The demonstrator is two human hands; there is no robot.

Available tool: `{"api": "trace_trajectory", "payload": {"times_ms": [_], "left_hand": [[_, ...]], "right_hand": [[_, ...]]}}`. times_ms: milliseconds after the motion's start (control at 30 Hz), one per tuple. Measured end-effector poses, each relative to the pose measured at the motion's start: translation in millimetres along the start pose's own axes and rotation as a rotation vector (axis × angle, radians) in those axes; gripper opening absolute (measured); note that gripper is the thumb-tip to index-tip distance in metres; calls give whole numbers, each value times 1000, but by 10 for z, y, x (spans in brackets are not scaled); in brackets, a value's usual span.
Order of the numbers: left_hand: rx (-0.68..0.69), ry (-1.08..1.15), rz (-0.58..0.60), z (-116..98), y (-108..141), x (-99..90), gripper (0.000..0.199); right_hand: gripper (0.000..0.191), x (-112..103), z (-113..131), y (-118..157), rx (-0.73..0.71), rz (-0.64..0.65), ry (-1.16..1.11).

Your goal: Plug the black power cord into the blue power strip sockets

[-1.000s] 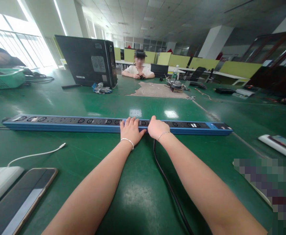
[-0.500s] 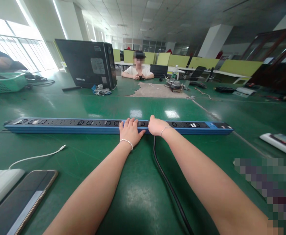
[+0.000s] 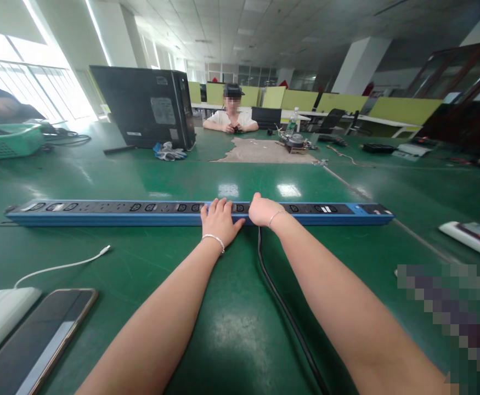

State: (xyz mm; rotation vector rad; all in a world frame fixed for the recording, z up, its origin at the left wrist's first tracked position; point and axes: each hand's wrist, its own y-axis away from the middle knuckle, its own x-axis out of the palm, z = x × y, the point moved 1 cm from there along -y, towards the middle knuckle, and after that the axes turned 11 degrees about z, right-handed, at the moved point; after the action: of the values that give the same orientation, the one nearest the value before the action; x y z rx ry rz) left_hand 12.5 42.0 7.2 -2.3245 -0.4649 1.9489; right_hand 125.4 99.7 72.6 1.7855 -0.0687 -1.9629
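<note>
A long blue power strip (image 3: 95, 219) with black sockets along its top lies crosswise on the green table. My left hand (image 3: 218, 219) rests over its middle, fingers spread on the socket face and thumb out along the front edge. Just to the right, my right hand (image 3: 264, 210) is closed around the plug end of a black power cord, pressed against the strip's top. The plug is hidden by my fingers, so how deep it sits cannot be seen. The black power cord (image 3: 278, 296) runs from under that hand toward me.
A phone (image 3: 38, 334) and a white charger (image 3: 5, 315) with its cable lie at the near left. Beyond the strip stand a black computer case (image 3: 141, 107), gloves (image 3: 169, 152) and a bottle (image 3: 292, 122). One person sits opposite; another is at the far left by a green basket (image 3: 9, 141).
Both hands keep their places on the strip and the plug. The view has shifted only very slightly.
</note>
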Motion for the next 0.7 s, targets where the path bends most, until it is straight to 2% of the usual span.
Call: {"api": "trace_trajectory", "payload": {"times_ms": [300,500,700], "left_hand": [[2,-5,-15,3,-3,0,59],[25,-13,-4,-6,10,-15,54],[38,-16,-15,-7,16,-25,53]], "right_hand": [[39,307,-59,143,63,-339,-258],[40,315,-99,105,35,-432,-347],[38,389,-178,2,-77,-475,-565]]}}
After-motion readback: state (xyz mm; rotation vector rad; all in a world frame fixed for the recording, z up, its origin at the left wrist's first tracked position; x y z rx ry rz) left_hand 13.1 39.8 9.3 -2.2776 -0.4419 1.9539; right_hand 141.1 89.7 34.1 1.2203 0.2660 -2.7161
